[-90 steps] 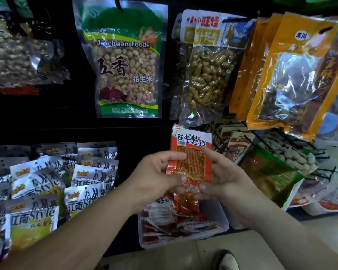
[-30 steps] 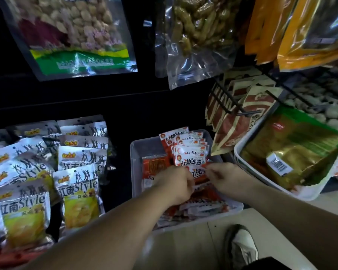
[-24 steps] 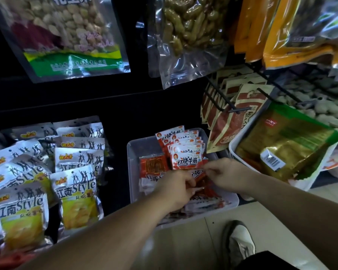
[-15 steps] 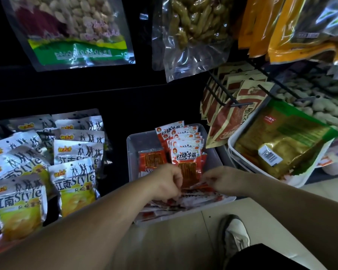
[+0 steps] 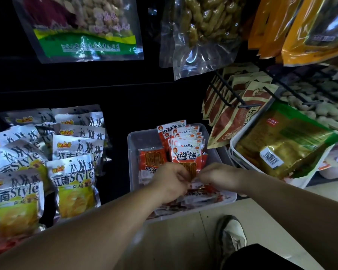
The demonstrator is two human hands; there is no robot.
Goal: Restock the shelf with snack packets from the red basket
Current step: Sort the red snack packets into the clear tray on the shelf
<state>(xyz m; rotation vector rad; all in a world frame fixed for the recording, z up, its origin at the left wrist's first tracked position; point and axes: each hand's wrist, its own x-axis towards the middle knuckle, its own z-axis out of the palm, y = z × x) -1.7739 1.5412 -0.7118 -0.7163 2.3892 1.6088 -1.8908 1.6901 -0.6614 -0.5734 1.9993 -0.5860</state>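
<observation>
A clear plastic bin [image 5: 137,139] on the low shelf holds small red and white snack packets. Several of them stand upright in a row [image 5: 180,133] at the back right of the bin. Others lie flat on the bin's floor [image 5: 201,197]. My left hand [image 5: 170,184] and my right hand [image 5: 219,175] meet over the bin. Both pinch the lower edge of the front upright packet [image 5: 185,154]. The red basket is out of view.
Silver and yellow chip bags [image 5: 74,180] stand in rows left of the bin. A white basket [image 5: 240,156] with a gold-green bag [image 5: 285,145] sits to the right. Big nut bags hang above. Brown packets hang on a black peg [image 5: 234,100]. My shoe [image 5: 230,234] is on the floor.
A second ago both hands worked lower among the flat packets. They have since stood one packet up at the front of the row and still hold its bottom edge.
</observation>
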